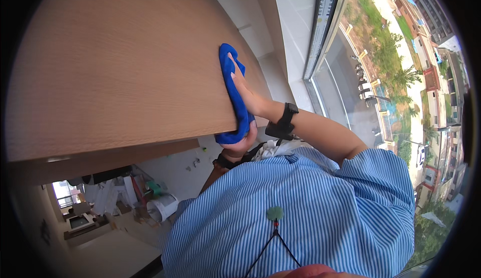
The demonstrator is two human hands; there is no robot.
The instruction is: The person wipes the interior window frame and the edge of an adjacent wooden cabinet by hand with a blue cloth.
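Note:
A blue cloth (233, 90) lies against the face of a large wood-grain panel (124, 71), close to its right edge, and reaches down to the panel's lower corner. On the upper part of the cloth is my right hand (246, 92), fingers stretched out and partly tucked into its folds; a black band with a small box circles that wrist. My left hand (244, 140) grips the cloth's lower end at the corner, its thumb upward, and its palm is partly hidden. A dark band is on the left wrist too.
A window (338, 71) with a metal frame stands on the right, buildings and trees outside. Pale wall tiles (293, 26) run beside it. Below the panel, a white bucket (162, 207) and piled scraps (116, 195) lie on the floor. A pendant (275, 213) hangs over my striped shirt.

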